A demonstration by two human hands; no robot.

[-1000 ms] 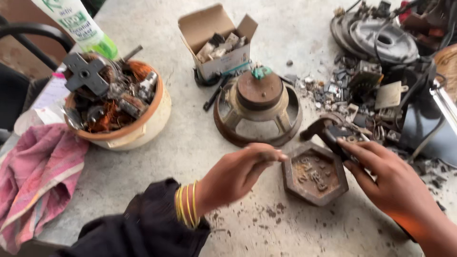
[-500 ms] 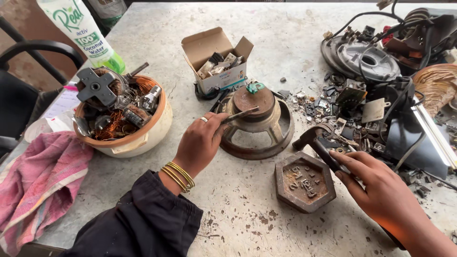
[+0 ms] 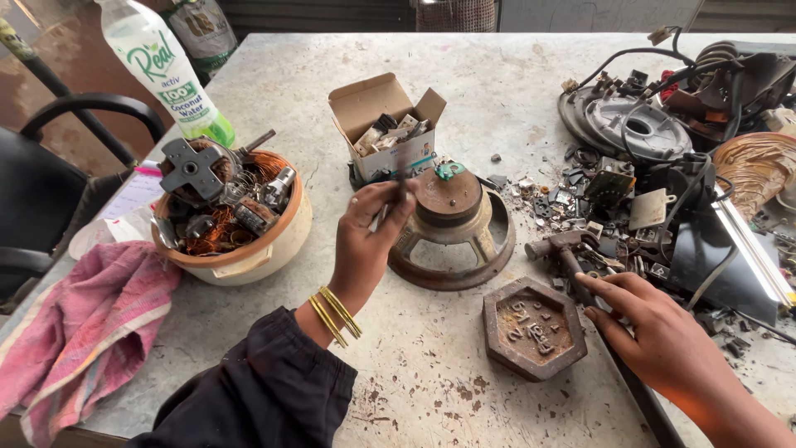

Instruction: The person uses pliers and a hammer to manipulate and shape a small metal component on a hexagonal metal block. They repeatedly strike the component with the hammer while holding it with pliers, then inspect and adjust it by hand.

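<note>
My left hand (image 3: 371,236) is raised over the table with its fingers pinched on a thin dark metal tool (image 3: 401,178), which is blurred. It hovers just left of a rusty round speaker frame (image 3: 452,228) with a brown magnet on top. My right hand (image 3: 651,332) rests at the lower right, fingers on the dark handle of a hammer (image 3: 572,261) whose head lies toward the speaker. A rusty hexagonal iron weight (image 3: 535,328) sits between the two hands.
A bowl (image 3: 249,249) of copper wire and motor parts stands at left, with a plastic bottle (image 3: 166,70) behind it and a pink cloth (image 3: 83,332) beside it. An open cardboard box (image 3: 385,124) holds small parts. Electrical scrap (image 3: 663,166) piles at right.
My left hand has gone from beside the hexagonal weight up to the speaker and now lifts the thin tool. My right hand stays on the hammer handle.
</note>
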